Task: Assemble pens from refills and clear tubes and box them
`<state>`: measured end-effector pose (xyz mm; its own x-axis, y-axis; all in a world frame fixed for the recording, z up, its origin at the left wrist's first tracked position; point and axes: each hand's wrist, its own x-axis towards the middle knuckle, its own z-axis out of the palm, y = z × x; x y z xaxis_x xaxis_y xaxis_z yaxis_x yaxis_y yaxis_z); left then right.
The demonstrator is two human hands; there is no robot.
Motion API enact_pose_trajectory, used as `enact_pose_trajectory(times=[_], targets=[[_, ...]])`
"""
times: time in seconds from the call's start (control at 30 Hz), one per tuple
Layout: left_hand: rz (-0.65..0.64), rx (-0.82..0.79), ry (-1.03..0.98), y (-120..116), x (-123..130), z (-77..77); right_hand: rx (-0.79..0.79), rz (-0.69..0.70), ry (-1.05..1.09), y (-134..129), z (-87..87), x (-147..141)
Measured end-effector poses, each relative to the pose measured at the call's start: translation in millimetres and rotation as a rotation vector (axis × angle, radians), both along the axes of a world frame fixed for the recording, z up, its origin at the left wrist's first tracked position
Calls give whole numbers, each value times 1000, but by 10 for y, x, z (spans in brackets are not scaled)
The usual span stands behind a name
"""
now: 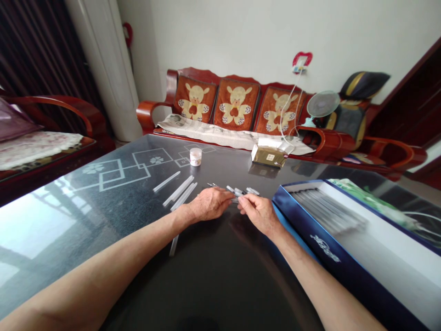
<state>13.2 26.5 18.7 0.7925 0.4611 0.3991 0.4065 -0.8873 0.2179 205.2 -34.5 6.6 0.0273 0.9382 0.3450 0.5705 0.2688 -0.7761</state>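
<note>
My left hand (213,202) is over the dark glossy table, its fingers closed at the small pale caps (253,191). Close beside it, my right hand (258,212) has thumb and fingers pinched together. What either hand holds is too small to make out. Several translucent white tubes (178,191) lie on the table left of my left hand, and one more tube (174,245) shows below my left forearm. Thin dark-tipped pieces (212,185) lie just beyond my left fingers.
An open blue box (310,236) at the right holds a row of pen-like sticks (329,211). Farther back stand a small white cup (195,156) and a tissue box (268,156). Behind the table (138,184) is a wooden sofa with brown cushions (237,105).
</note>
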Motion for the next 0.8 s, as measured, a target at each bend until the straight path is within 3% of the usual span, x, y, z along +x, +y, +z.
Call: enact_pose_trajectory(times=[0.13, 0.4, 0.6, 0.8], targets=[[2, -9, 0, 7, 4, -24, 22, -69, -128, -34, 33, -19], [10, -15, 23, -7, -9, 16, 167, -22, -267, -44, 45, -38], [-9, -31, 3, -6, -6, 2, 69, -30, -231, -26, 21, -31], [11, -31, 5, -8, -7, 4, 168, -14, -251, -57, 47, -40]])
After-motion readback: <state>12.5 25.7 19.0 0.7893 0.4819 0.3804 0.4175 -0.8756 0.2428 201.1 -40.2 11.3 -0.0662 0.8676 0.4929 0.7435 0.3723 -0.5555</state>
